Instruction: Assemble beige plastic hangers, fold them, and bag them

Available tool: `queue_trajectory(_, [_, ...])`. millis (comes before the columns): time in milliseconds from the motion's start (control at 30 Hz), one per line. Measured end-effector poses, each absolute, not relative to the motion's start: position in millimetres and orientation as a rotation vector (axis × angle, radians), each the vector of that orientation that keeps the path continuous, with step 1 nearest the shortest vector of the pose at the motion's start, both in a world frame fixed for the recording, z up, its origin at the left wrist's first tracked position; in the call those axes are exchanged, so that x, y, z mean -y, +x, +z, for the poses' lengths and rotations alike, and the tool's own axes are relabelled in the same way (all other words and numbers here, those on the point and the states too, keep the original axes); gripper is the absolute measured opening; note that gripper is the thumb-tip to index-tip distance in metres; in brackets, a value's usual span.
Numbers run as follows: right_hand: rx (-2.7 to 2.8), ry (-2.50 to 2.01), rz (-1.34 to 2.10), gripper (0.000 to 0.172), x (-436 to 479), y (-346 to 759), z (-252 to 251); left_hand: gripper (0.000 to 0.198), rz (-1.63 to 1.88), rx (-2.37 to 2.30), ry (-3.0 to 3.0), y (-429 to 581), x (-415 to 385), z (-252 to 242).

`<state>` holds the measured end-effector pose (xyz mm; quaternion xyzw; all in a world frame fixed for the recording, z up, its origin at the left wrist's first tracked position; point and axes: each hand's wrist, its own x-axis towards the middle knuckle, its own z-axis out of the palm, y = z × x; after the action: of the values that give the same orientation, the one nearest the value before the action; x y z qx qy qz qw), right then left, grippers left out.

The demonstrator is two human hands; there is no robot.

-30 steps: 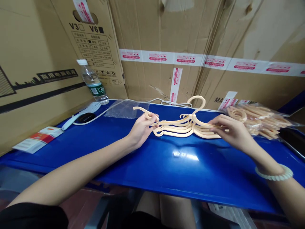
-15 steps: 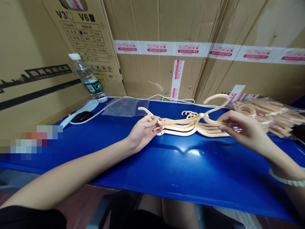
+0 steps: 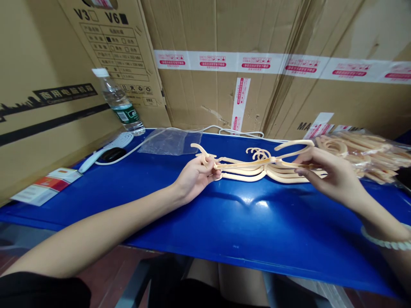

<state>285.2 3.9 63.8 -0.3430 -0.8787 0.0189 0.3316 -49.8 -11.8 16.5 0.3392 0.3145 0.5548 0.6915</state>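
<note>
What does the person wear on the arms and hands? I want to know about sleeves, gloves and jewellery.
Both forearms are bare, and neither the left hand nor the right hand has a glove. A pale beaded bracelet circles the right wrist. A black sleeve shows at the top of the left arm. No rings or watch can be made out.

Two hands, the left hand [image 3: 195, 177] and right hand [image 3: 330, 177]; about five loose hangers [image 3: 247, 164]; one bag of hangers [image 3: 369, 152], uncountable; one water bottle [image 3: 120, 105]; one clear bag [image 3: 170, 141]; one leaflet [image 3: 45, 186].
</note>
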Motion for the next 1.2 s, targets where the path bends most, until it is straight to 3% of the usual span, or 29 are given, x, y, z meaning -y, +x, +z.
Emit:
queue_trajectory(867, [2.247, -1.034, 0.285, 0.009, 5, 277, 60, 0.025, 1.408, -0.764, 0.760, -46, 8, 12])
queue_trajectory(1133, [2.100, -1.145, 0.485, 0.025, 4, 281, 65, 0.008, 1.333, -0.845, 0.875, -45, 14, 10])
queue_trajectory(1200, [2.035, -1.180, 0.557, 0.031, 4, 286, 70, 0.015, 1.227, -0.886, 1.178, -43, 25, 9])
